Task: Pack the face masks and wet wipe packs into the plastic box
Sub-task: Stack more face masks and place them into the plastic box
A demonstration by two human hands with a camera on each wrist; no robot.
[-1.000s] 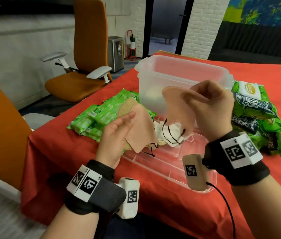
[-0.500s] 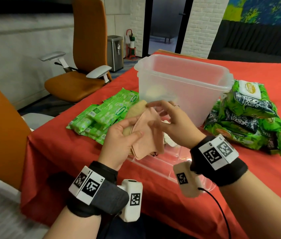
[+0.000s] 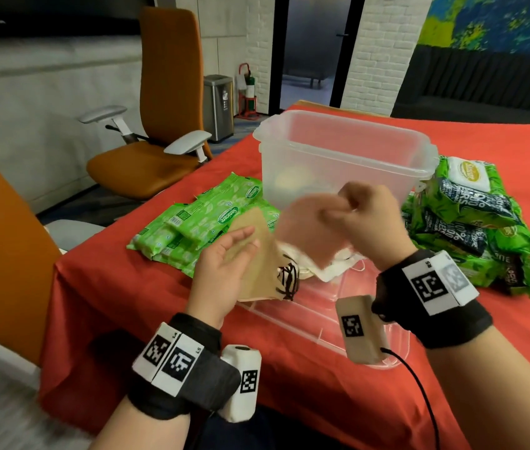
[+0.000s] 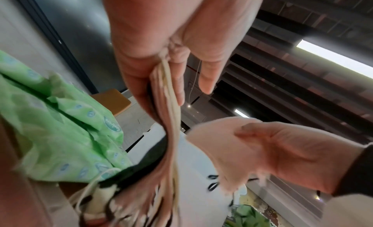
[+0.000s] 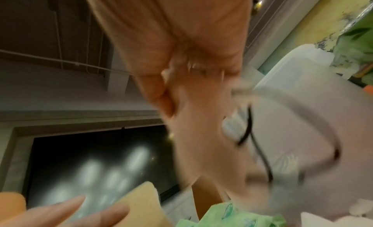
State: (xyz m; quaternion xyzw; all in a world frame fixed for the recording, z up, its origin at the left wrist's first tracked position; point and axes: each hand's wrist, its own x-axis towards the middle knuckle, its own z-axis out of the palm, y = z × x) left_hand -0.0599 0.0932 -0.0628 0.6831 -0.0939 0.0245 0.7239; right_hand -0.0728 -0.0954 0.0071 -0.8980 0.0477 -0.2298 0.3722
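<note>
Pink fabric face mask [image 3: 309, 232] pinched in right hand [image 3: 370, 222], lifted just in front of clear plastic box [image 3: 348, 157] at 12 o'clock. Left hand [image 3: 224, 271] grips tan mask stack [image 3: 257, 254], fingers fairly straight, thumb behind. Box looks nearly empty; green wet wipe packs [image 3: 198, 222] at 10 and bigger green packs [image 3: 471, 222] at 2 lie unpacked on red desk [image 3: 111, 287]. Most of job left, I'd say.

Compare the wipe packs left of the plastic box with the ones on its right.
The left wipe packs are light green, slim and lie spread flat; the right wipe packs are darker green with black print, bulkier and heaped up. Both lie on the red tablecloth, outside the plastic box.
</note>
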